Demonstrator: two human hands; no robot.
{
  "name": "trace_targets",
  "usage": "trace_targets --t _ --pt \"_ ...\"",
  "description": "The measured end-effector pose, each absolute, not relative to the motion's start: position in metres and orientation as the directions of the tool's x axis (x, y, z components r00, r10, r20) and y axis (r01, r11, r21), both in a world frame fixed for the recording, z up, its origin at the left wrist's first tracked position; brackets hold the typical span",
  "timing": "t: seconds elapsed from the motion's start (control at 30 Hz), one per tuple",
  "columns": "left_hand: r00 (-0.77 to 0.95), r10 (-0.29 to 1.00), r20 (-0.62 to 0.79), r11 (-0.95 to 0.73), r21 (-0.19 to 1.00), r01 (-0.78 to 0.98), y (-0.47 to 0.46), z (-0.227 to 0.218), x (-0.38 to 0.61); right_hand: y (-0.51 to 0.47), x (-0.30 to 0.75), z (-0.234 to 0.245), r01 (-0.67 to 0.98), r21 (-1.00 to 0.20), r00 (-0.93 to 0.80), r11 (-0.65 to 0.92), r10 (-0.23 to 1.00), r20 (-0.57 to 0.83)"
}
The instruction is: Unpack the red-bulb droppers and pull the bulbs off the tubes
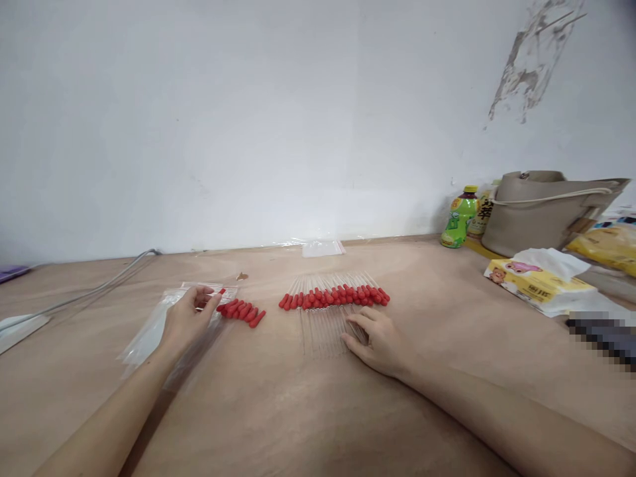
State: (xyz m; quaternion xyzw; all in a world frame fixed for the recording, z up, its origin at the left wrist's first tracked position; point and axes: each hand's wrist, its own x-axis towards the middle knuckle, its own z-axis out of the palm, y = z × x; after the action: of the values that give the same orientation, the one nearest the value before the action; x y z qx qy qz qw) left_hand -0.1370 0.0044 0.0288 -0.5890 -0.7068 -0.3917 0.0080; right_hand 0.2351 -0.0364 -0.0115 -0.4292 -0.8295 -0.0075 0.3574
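My left hand (191,315) is closed, pinching a red rubber dropper bulb (222,291) between thumb and fingers. Just right of it lies a small group of loose red bulbs (242,311). In the middle of the table, many thin glass droppers with red bulbs (338,296) lie side by side, some tubes pointing away from me and others toward me. My right hand (378,341) rests at the right side of the near glass tubes (320,334), thumb and fingers curved but apart. Whether its fingertips touch a tube is hard to tell.
Clear plastic zip bags (149,331) lie beneath and beside my left hand. Another small bag (322,248) lies near the wall. On the right are a green drink bottle (458,218), a grey bag (531,212) and a tissue pack (541,285). A grey cable (106,285) crosses the left side.
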Motion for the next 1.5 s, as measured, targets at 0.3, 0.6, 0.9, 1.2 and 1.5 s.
trace_targets --t 0.3,0.6,0.9,1.2,1.5 --pt "-0.271 0.861 0.431 0.013 0.515 0.857 0.006 0.027 -0.134 -0.038 0.233 -0.009 0.665 -0.330 -0.396 0.670 0.691 0.605" --pt "-0.208 0.899 0.387 0.054 0.372 0.927 0.005 0.029 -0.137 -0.037 0.234 -0.012 0.620 -0.382 -0.396 0.686 0.694 0.602" --pt "-0.154 0.834 0.530 0.045 0.213 0.976 0.000 0.032 -0.137 -0.037 0.237 -0.012 0.677 -0.357 -0.388 0.644 0.724 0.571" --pt "0.171 0.854 0.491 -0.178 -0.032 0.983 0.000 0.044 -0.051 -0.036 0.240 -0.010 0.697 -0.332 -0.375 0.636 0.717 0.588" --pt "-0.019 1.000 0.019 0.018 0.065 0.998 0.042 0.050 -0.015 -0.034 0.244 -0.010 0.690 -0.346 -0.330 0.635 0.703 0.630"
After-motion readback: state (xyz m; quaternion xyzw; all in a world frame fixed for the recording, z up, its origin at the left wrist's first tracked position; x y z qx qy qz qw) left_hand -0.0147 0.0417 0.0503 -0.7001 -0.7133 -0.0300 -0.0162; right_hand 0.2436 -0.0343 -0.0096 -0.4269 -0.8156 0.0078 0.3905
